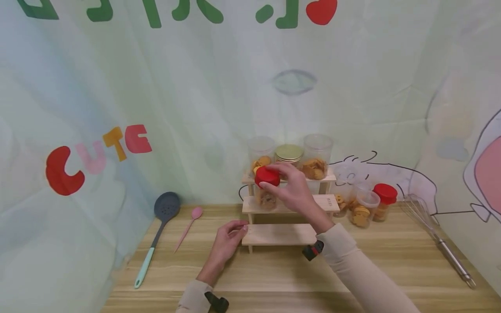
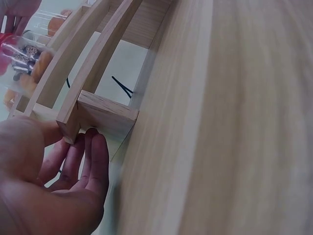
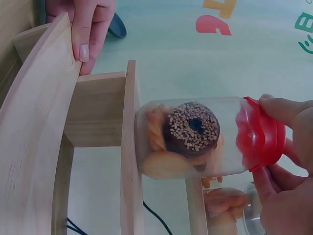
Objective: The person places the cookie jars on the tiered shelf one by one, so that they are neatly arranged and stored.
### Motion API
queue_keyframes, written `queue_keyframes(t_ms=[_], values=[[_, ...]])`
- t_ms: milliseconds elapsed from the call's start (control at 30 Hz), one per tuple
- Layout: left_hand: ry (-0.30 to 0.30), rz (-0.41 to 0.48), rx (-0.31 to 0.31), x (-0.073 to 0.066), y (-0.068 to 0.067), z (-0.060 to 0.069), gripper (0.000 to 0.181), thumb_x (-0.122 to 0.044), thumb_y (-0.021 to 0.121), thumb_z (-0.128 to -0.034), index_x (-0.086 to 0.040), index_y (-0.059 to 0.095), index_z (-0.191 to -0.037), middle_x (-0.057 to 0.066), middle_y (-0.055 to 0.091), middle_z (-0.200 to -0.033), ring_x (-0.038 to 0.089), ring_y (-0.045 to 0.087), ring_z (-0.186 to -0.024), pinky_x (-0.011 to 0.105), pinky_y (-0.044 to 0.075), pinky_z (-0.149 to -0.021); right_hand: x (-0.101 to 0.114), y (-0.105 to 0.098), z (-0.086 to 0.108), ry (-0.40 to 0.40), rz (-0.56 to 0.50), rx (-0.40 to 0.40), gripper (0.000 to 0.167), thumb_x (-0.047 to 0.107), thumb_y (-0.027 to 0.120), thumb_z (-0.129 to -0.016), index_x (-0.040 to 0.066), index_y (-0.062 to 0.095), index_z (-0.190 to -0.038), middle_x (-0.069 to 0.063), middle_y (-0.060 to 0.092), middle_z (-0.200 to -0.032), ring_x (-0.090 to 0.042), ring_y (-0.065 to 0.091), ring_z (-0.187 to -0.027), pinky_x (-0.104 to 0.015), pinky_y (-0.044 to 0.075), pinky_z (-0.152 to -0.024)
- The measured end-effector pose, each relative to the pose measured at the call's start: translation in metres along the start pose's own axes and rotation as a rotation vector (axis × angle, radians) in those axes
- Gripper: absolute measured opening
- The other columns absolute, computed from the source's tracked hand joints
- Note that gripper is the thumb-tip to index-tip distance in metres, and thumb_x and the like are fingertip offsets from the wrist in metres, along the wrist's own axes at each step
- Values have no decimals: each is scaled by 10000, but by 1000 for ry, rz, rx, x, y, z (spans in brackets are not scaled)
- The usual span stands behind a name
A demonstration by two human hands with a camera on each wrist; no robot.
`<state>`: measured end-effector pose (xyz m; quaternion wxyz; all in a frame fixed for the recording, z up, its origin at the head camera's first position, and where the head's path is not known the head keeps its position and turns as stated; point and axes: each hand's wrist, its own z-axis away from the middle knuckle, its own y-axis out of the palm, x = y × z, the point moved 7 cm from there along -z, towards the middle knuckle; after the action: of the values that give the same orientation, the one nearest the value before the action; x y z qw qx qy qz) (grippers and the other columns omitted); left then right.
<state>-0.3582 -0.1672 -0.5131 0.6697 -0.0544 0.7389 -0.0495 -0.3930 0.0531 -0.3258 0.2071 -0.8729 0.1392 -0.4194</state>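
My right hand [image 1: 291, 189] grips the red lid [image 1: 268, 175] of a clear jar, fingers and thumb around it. The jar [image 3: 181, 139] holds a chocolate doughnut with sprinkles and other baked pieces; its base is at the middle step [image 1: 289, 208] of a three-step wooden rack, near the left end. My left hand [image 1: 228, 243] holds the left end of the lowest step [image 1: 279, 234], with the thumb on one side and fingers beneath in the left wrist view [image 2: 63, 171].
On the top step stand two clear jars of cookies [image 1: 314, 167] and a gold-lidded jar [image 1: 288, 153]. Right of the rack are more jars [image 1: 361, 213], one red-lidded [image 1: 385, 195], and a whisk [image 1: 440, 241]. A slotted spatula [image 1: 166, 208] and pink spoon [image 1: 195, 214] lie left.
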Motion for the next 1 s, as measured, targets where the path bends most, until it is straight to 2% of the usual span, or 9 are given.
queue_keyframes(t_ms=[167, 367, 600, 800, 1000], values=[[18, -7, -3, 0, 1, 0, 281, -151, 721, -1052, 11, 736, -1281, 193, 749, -1289, 263, 734, -1164, 173, 569, -877, 0, 4, 1, 16, 17, 40, 525, 255, 873, -945, 106, 702, -1418, -132, 631, -1502, -347, 629, -1376, -522, 573, -1100], [8, -25, -12, 3, 1, 0, 271, -151, 719, -1053, 0, 740, -1277, 185, 753, -1278, 203, 737, -1117, 174, 572, -869, -1, 7, 4, 13, 45, 43, 541, 290, 865, -952, 111, 686, -1431, -110, 588, -1513, -328, 623, -1359, -516, 581, -1091], [14, -16, -23, 1, 0, -2, 259, -131, 719, -1050, 9, 748, -1265, 202, 751, -1264, 205, 745, -1094, 181, 575, -849, -2, 7, 4, -22, 48, 53, 585, 251, 877, -940, 116, 653, -1464, -112, 586, -1515, -317, 627, -1347, -533, 574, -1099], [11, -29, -13, -1, 0, -1, 299, -171, 713, -1058, 7, 729, -1297, 196, 742, -1310, 257, 744, -1143, 194, 578, -873, -4, 2, 11, -39, -2, 72, 696, 159, 871, -940, 82, 542, -1548, -117, 613, -1489, -297, 645, -1337, -520, 560, -1123], [12, -44, -9, -4, 2, 1, 306, -175, 718, -1053, 2, 727, -1302, 193, 744, -1303, 292, 741, -1166, 215, 586, -901, -16, -12, 26, 6, -64, 55, 701, 173, 854, -957, 63, 519, -1564, -152, 621, -1522, -350, 610, -1409, -534, 535, -1149]])
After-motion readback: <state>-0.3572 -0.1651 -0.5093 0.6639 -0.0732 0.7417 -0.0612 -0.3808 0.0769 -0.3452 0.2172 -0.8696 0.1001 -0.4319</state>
